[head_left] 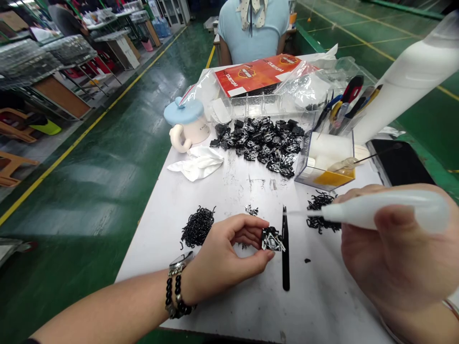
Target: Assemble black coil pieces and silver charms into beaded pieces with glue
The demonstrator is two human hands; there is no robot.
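Between the thumb and fingers of my left hand sits a small black part with silvery metal pieces. My right hand is closed around a translucent white squeeze bottle, its thin nozzle pointing left toward the held part, with a space between them. Black tweezers lie on the white table, just right of the held part. A pile of small black curved pieces rests left of my left hand, and a similar pile shows partly behind the squeeze bottle. Small silvery pieces lie beyond my left hand.
A heap of black-and-silver parts spreads across the table's far half. Around it stand a lidded mug, a crumpled tissue, a clear tool box and a tall white bottle. A phone lies right; a person sits ahead.
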